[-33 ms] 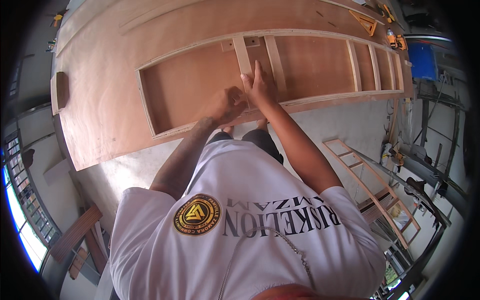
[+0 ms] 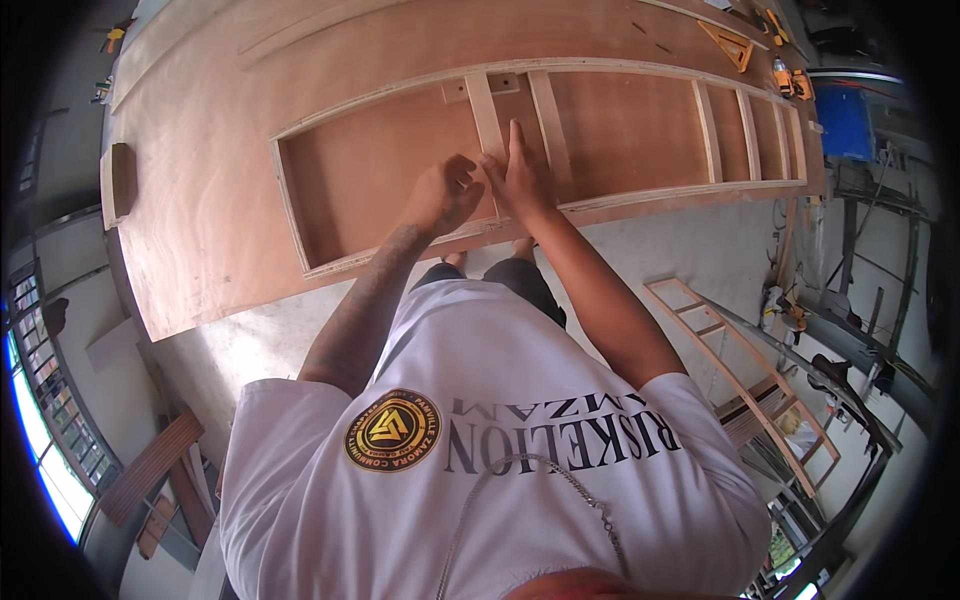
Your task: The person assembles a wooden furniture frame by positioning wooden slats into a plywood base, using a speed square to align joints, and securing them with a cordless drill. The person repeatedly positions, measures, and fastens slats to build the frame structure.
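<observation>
A long plywood frame [image 2: 375, 100] with several wooden crosspieces lies across the plywood sheet in front of me. My right hand [image 2: 524, 188] rests at the near end of one crosspiece [image 2: 482, 105], its thumb against the wood and its index finger stretched away from me just right of it. Left of that crosspiece, my left hand [image 2: 447, 196] hovers over the frame's near side with its fingers curled together. Whatever those fingers may hold is too small to make out. Two small wood blocks, a left one [image 2: 455, 91] and a right one [image 2: 505, 84], sit by the frame's far side.
The plywood sheet [image 2: 190, 230] extends left under the frame, with a wood block [image 2: 119, 185] at its left edge. An orange triangular square [image 2: 728, 45] and a yellow power tool [image 2: 793, 80] lie at far right. A ladder-like wooden frame [image 2: 745, 385] leans at lower right.
My left hand has risen slightly away from the frame's near edge, and its fingers are turned a little. My right hand has barely shifted on the crosspiece.
</observation>
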Motion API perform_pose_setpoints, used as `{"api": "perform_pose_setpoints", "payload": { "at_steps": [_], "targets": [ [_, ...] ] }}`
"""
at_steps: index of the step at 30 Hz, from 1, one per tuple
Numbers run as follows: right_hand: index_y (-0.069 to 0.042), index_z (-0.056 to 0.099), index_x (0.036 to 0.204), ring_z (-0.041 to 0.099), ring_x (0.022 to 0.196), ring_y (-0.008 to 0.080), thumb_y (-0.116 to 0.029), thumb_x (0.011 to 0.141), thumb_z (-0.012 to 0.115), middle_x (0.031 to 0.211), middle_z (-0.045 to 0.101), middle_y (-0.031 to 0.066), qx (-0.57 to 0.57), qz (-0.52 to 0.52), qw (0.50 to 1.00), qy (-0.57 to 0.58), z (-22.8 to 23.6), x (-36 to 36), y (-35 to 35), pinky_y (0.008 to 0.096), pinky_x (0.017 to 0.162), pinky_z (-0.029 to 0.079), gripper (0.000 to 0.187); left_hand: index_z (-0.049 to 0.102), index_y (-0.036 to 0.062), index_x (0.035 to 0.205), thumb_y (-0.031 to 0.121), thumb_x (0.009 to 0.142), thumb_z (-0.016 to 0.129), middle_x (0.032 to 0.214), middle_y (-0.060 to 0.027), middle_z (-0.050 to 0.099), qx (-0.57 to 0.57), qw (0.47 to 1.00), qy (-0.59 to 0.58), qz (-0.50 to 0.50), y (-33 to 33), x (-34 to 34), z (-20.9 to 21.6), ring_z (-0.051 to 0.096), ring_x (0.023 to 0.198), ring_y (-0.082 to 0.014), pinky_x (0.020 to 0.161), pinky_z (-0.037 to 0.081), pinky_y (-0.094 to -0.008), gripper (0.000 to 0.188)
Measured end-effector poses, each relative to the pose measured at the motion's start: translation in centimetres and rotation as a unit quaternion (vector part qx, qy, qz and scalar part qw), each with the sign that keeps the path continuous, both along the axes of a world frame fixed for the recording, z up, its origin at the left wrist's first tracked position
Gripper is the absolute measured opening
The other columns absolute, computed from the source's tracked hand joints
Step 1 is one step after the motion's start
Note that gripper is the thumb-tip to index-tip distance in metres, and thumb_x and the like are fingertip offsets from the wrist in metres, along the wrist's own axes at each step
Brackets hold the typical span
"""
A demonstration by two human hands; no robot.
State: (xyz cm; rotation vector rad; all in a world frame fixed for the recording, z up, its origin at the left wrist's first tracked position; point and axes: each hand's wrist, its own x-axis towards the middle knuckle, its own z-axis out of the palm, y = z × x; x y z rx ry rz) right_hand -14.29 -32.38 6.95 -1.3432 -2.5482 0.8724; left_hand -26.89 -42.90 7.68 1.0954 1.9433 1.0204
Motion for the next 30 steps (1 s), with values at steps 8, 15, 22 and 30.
{"api": "perform_pose_setpoints", "payload": {
  "at_steps": [8,15,22,30],
  "targets": [
    [0.006,0.025,0.157,0.069,0.080,0.0470,-0.034,0.092,0.066,0.093,0.069,0.0300,0.023,0.074,0.996,-0.036,-0.3,0.6,-0.4,0.0537,0.072,0.054,0.086,0.076,0.0001,0.086,0.058,0.093,0.063,0.085,-0.0222,0.074,-0.158,0.985,-0.008,0.075,10.4,-4.9,-2.1,0.074,0.089,-0.0371,0.080,0.056,-0.0459,0.059],
    [0.006,0.025,0.158,0.068,0.070,0.0454,-0.030,0.092,0.065,0.076,0.069,0.0232,-0.002,0.078,0.996,-0.038,-0.3,0.8,-0.2,0.0532,0.070,0.054,0.085,0.076,-0.0007,0.086,0.056,0.093,0.065,0.080,-0.0205,0.073,-0.151,0.980,-0.088,0.092,11.1,-4.9,-4.4,0.075,0.083,-0.0323,0.076,0.056,-0.0437,0.059],
    [0.000,0.021,0.161,0.070,0.082,0.0449,-0.025,0.089,0.068,0.090,0.070,0.0265,0.001,0.071,0.997,0.007,0.7,0.4,0.1,0.0527,0.077,0.055,0.089,0.072,-0.0034,0.081,0.048,0.096,0.067,0.066,-0.0100,0.067,-0.169,0.972,-0.159,0.041,11.7,-6.3,-3.8,0.060,0.055,-0.0186,0.053,0.048,-0.0337,0.053],
    [-0.003,0.016,0.163,0.070,0.086,0.0454,-0.025,0.086,0.071,0.092,0.069,0.0277,-0.066,0.051,0.994,-0.077,1.1,1.0,-0.3,0.0532,0.080,0.055,0.097,0.071,0.0104,0.110,0.034,0.084,0.078,0.120,-0.0154,0.068,0.051,0.948,0.284,0.132,8.3,-8.6,-1.3,0.063,0.114,-0.0349,0.097,0.049,-0.0473,0.036]
  ]
}}
